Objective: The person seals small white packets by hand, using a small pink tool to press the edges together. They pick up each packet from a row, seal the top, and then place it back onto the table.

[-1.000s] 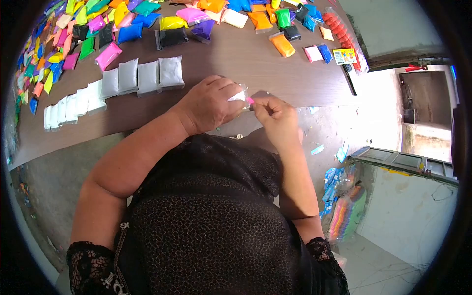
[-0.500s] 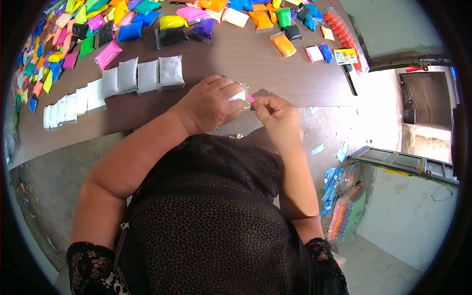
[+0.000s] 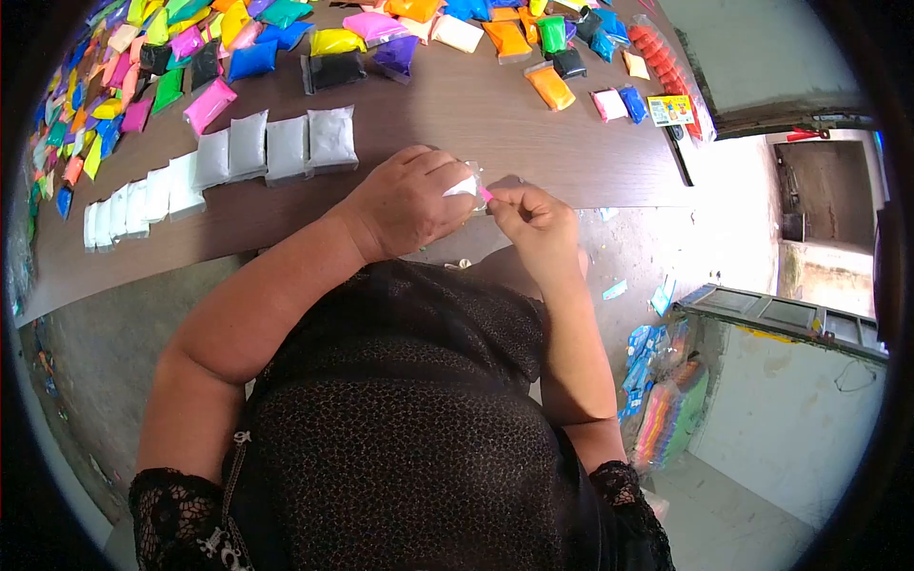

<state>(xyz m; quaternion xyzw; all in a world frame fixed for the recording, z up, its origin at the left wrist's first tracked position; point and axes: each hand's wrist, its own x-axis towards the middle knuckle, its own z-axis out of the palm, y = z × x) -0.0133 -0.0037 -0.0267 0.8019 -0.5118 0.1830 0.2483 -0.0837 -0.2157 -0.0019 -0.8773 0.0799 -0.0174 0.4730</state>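
- Your left hand [image 3: 409, 202], at the centre of the frame, has its fingers curled tight around a small clear packet [image 3: 465, 185] with white filling. Only the packet's right end shows past your fingertips, a grip that seems meant to steady it.
- Your right hand [image 3: 535, 221] meets it from the right. Its fingers are pinched on a pink piece [image 3: 486, 194] at the packet's exposed edge, so the two hands touch there.
- You hold the packet over the near edge of the tabletop [image 3: 495, 133], close to your body, probably so both hands can work on it unsupported.
- The white packets [image 3: 249, 147] lie side by side in a row, left of centre and within reach of your left arm. The tidy line suggests like is being kept with like.
- The coloured packets [image 3: 143, 67] are heaped loosely in the upper left and along the top, well apart from your hands. A black packet [image 3: 333, 71] and an orange packet [image 3: 549, 88] lie singly between them.
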